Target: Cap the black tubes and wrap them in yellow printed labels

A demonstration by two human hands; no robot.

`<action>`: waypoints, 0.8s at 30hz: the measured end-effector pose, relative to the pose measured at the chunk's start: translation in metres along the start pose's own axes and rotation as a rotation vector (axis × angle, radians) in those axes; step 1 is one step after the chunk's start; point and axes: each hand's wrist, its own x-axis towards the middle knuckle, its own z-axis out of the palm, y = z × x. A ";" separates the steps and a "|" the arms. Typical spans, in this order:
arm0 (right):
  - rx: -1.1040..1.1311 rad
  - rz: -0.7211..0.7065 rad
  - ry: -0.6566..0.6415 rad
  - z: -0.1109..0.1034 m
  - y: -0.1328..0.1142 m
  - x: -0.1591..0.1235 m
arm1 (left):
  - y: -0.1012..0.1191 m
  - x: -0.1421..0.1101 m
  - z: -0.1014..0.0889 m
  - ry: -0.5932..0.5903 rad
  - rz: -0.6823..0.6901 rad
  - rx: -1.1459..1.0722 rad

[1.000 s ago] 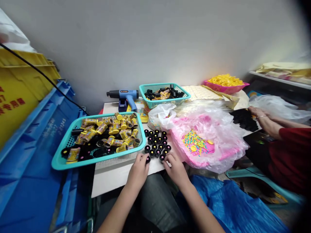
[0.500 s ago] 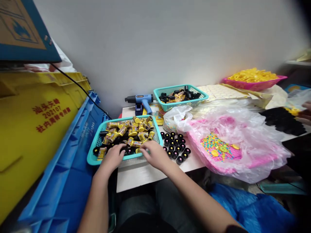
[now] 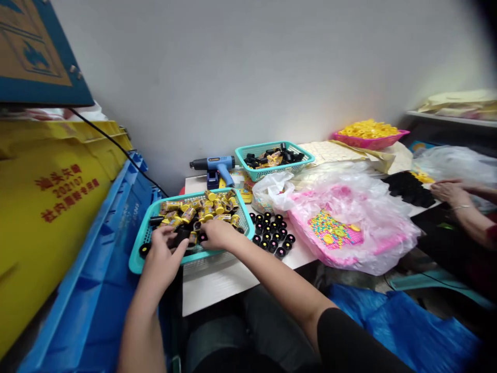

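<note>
A turquoise basket on the table is heaped with small yellow-labelled bottles and black cylinders. My left hand reaches over its front left part, thumb and fingers closed about a black cylinder. Close by, my right hand is down among the pieces with its fingers curled. A small black round piece with a pink centre lies against those fingertips; what they grip is partly hidden. Standing in loose rows right of the basket are several black cups with yellow or pink centres.
Behind are a blue heat gun and a second turquoise basket. To the right sits a plastic-lined pink tray of coloured beads, and a pink basket of yellow parts. A co-worker's hands show at far right. Blue crates stand left.
The view has turned right, bringing the co-worker's hands into sight. My left hand has spread around a black cylinder; my right hand has moved left and deeper into the basket.
</note>
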 end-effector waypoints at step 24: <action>0.232 0.467 0.807 0.092 0.145 -0.208 | 0.046 -0.084 0.159 -0.085 0.366 0.000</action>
